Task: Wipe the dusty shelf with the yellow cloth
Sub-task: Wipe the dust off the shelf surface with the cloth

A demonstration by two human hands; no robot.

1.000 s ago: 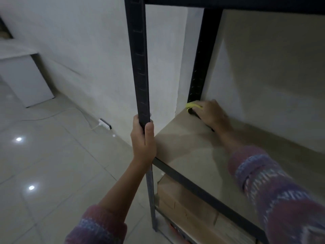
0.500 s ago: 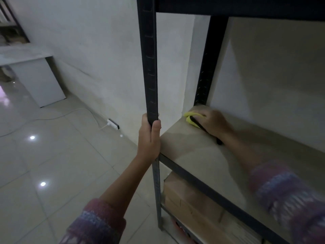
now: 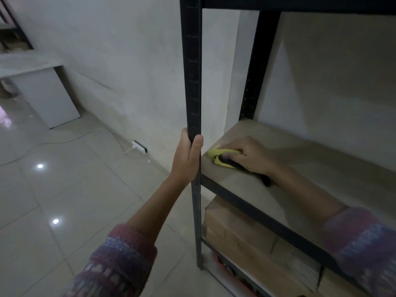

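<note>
Head view: the left hand (image 3: 188, 156) grips the rack's black front post (image 3: 192, 71). At its 3 o'clock, the right hand (image 3: 251, 155) curls over the yellow cloth (image 3: 217, 158), pressing it onto the shelf (image 3: 310, 166) beside that post.

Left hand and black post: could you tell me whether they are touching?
Touching. The head view shows the left hand gripping the post, curled round it.
</note>
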